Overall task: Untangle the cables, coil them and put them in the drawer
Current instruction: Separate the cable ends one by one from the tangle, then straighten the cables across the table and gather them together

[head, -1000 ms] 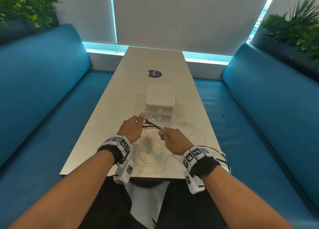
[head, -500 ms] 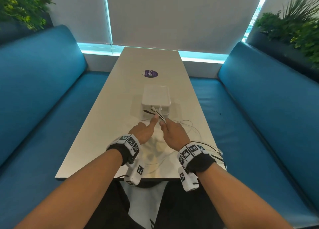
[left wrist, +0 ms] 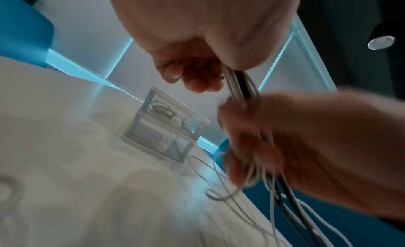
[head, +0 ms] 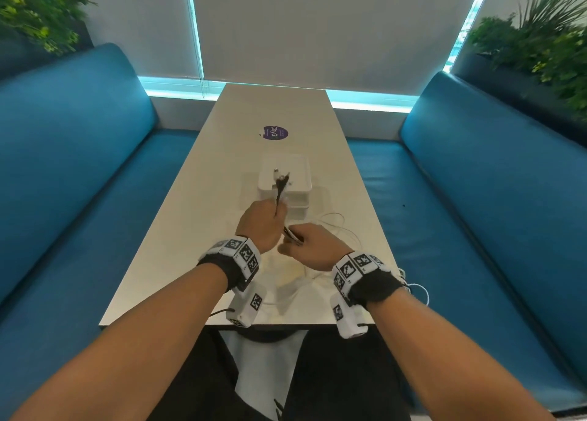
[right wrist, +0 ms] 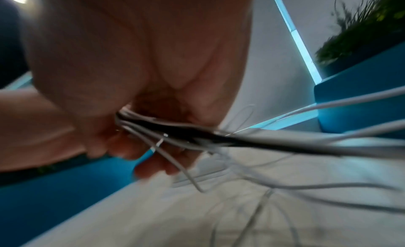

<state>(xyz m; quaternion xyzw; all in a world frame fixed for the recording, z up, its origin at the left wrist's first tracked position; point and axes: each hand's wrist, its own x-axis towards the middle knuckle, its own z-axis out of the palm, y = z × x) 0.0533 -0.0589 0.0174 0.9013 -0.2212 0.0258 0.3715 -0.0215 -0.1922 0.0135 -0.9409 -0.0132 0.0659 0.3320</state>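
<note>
A bundle of white and black cables [head: 281, 185] rises from my left hand [head: 265, 222], which grips it in a fist, plug ends pointing up. Just below and to the right, my right hand [head: 313, 242] grips the same bundle [left wrist: 241, 89]. In the right wrist view the strands [right wrist: 197, 138] fan out past the curled fingers. Loose white loops [head: 333, 222] trail over the table. The small white drawer unit [head: 284, 179] stands just beyond the hands; in the left wrist view its clear-fronted drawers [left wrist: 166, 127] look closed, with things inside.
The long white table [head: 222, 153] carries a round purple sticker [head: 275, 132] further back. Blue benches [head: 79, 166] run along both sides. Some cable hangs over the table's right front corner [head: 416, 290]. Plants stand at both back corners.
My left hand has turned the bundle's ends from level to upright and closed into a fist on it. My right hand has slid back along the bundle toward me.
</note>
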